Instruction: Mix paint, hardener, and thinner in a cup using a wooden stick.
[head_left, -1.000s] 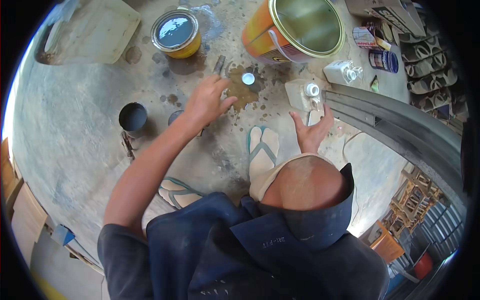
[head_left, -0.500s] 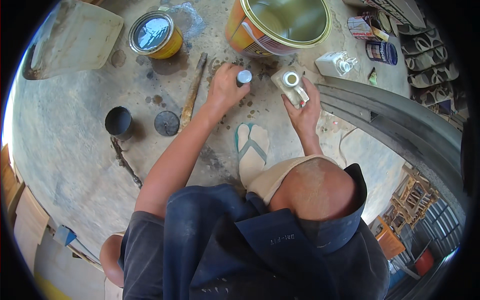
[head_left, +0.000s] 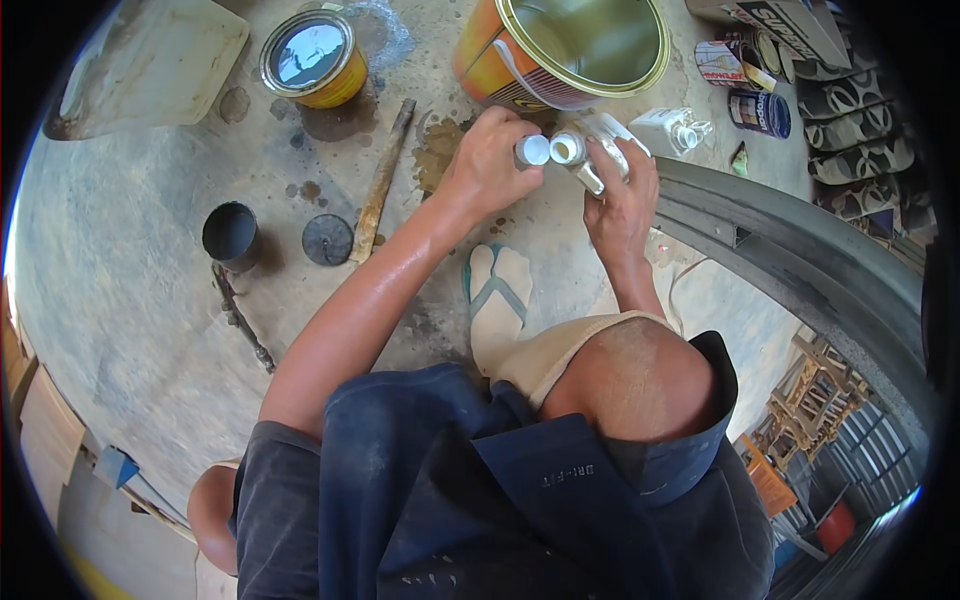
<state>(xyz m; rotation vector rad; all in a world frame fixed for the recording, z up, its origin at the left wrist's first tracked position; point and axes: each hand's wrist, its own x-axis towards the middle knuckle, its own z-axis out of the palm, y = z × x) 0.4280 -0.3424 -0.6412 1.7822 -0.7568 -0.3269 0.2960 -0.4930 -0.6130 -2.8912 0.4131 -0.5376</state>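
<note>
My left hand is closed around a small pale round cup or cap, its round end facing up. My right hand grips a white plastic jug with a handle. The jug is tipped left, so its uncapped mouth is right beside the small cup; I cannot tell whether they touch or whether liquid runs between them. Just beyond both hands stands a large open metal bucket, orange and yellow outside. A second white bottle, its neck wrapped in clear plastic, is right of the jug.
An open yellow can of dark liquid stands far left. Nearer are a flat wooden stick, a dark round lid, a black cup and a stick-like brush. A metal door track runs along the right, near small cans.
The jug has gone from upright to tipped left. My left hand has moved right with the small cup, bringing it up to the jug's mouth.
</note>
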